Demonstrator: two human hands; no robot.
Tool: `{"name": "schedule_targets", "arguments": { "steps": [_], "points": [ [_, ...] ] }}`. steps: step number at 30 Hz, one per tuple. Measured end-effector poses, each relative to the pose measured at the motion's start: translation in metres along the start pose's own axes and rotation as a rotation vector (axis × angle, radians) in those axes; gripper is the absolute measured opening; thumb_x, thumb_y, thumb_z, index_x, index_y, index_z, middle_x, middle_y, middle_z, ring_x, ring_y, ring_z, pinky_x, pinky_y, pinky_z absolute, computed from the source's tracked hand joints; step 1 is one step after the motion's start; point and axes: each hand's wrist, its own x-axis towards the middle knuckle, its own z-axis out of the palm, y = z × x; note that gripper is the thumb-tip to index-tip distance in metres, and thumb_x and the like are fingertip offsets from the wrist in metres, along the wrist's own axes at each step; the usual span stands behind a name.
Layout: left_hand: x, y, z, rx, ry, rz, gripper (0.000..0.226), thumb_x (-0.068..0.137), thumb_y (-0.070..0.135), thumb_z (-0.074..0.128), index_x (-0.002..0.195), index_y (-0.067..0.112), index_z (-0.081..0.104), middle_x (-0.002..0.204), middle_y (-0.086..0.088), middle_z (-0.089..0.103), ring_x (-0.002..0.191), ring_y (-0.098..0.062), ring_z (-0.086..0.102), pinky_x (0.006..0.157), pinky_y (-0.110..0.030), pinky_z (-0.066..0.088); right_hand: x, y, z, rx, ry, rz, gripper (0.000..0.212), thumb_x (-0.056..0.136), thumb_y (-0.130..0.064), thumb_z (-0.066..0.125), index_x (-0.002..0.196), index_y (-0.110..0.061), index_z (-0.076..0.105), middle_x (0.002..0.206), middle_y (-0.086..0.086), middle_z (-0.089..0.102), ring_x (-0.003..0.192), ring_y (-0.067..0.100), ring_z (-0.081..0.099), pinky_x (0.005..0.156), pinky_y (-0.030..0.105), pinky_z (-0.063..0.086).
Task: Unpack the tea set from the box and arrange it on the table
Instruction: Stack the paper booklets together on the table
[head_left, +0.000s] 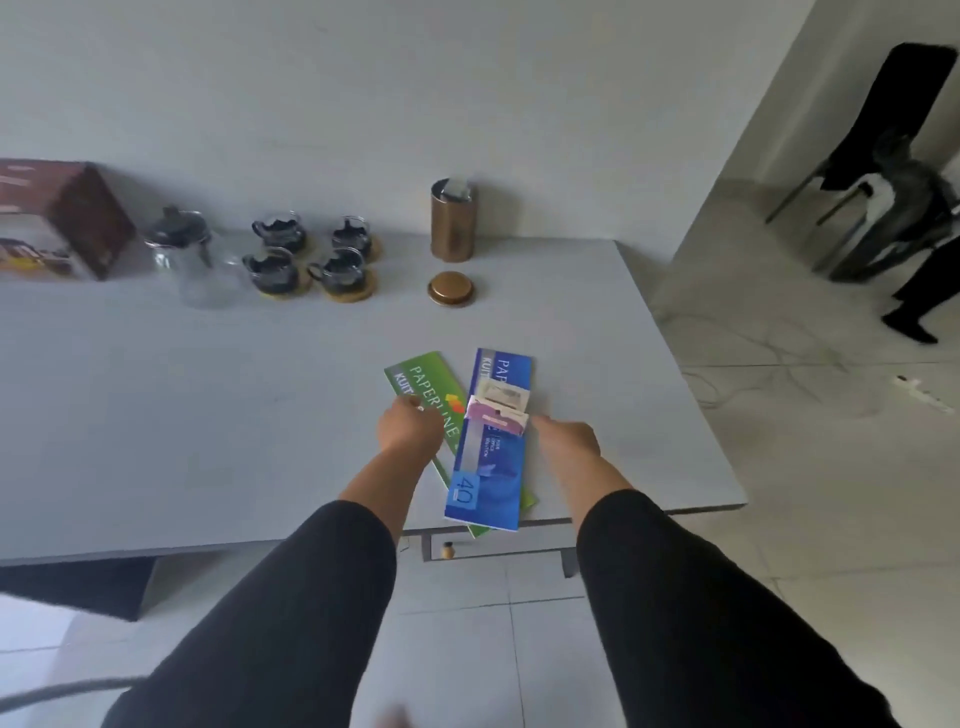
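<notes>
At the table's (156, 415) far left edge stands the brown box (62, 223). Beside it are a glass teapot (179, 244) and four glass cups (311, 257) on round coasters, near the far edge. Further right stand a copper canister (453, 221) and its lid (451, 289). At the near edge, the left hand (408, 428) rests on a green booklet (426, 395), fingers curled; its grip is unclear. The right hand (566, 436) pinches small packets (500, 410) over a blue booklet (493, 441).
</notes>
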Motion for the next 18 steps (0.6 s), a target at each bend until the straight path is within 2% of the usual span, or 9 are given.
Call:
{"name": "schedule_targets", "arguments": {
  "steps": [4, 7, 12, 15, 18],
  "points": [
    [0.032, -0.026, -0.005, -0.006, -0.015, -0.095, 0.050, 0.097, 0.027, 0.043, 0.143, 0.008, 0.036, 0.142, -0.012, 0.046, 0.127, -0.029, 0.046, 0.099, -0.033, 0.039, 0.030, -0.005, 0.036, -0.029, 0.029, 0.041, 0.051, 0.086, -0.053, 0.055, 0.105, -0.006, 0.057, 0.107, 0.009, 0.062, 0.096, 0.025, 0.061, 0.080, 0.031, 0.051],
    [0.044, -0.031, 0.007, -0.027, -0.049, -0.152, 0.055, 0.097, 0.031, 0.043, 0.145, 0.007, 0.031, 0.142, -0.014, 0.044, 0.129, -0.030, 0.044, 0.100, -0.036, 0.040, 0.051, -0.010, 0.048, -0.081, 0.062, 0.061, 0.064, 0.081, -0.063, 0.052, 0.112, -0.007, 0.059, 0.114, 0.014, 0.062, 0.104, 0.028, 0.060, 0.091, 0.039, 0.052],
    [0.061, -0.025, 0.025, -0.054, -0.004, -0.115, 0.043, 0.096, 0.026, 0.043, 0.134, 0.008, 0.043, 0.130, -0.012, 0.052, 0.117, -0.029, 0.051, 0.095, -0.035, 0.042, 0.082, -0.030, 0.061, -0.188, 0.140, 0.077, 0.068, 0.080, -0.060, 0.058, 0.119, -0.004, 0.054, 0.113, 0.015, 0.048, 0.114, 0.029, 0.050, 0.097, 0.039, 0.047],
    [0.070, -0.019, 0.031, -0.037, 0.013, -0.086, 0.036, 0.095, 0.026, 0.043, 0.128, 0.011, 0.049, 0.122, -0.011, 0.056, 0.111, -0.029, 0.054, 0.095, -0.037, 0.045, 0.087, -0.038, 0.070, -0.251, 0.128, 0.022, 0.066, 0.072, -0.055, 0.070, 0.118, -0.009, 0.057, 0.122, 0.011, 0.048, 0.112, 0.029, 0.053, 0.091, 0.039, 0.051],
    [0.079, -0.011, 0.035, -0.041, 0.000, -0.060, 0.032, 0.095, 0.025, 0.041, 0.125, 0.015, 0.052, 0.118, -0.009, 0.060, 0.107, -0.027, 0.056, 0.090, -0.034, 0.045, 0.097, -0.039, 0.083, -0.243, 0.051, -0.058, 0.061, 0.060, -0.050, 0.082, 0.111, -0.022, 0.065, 0.116, 0.004, 0.059, 0.101, 0.024, 0.061, 0.075, 0.033, 0.057]
  ]
}}
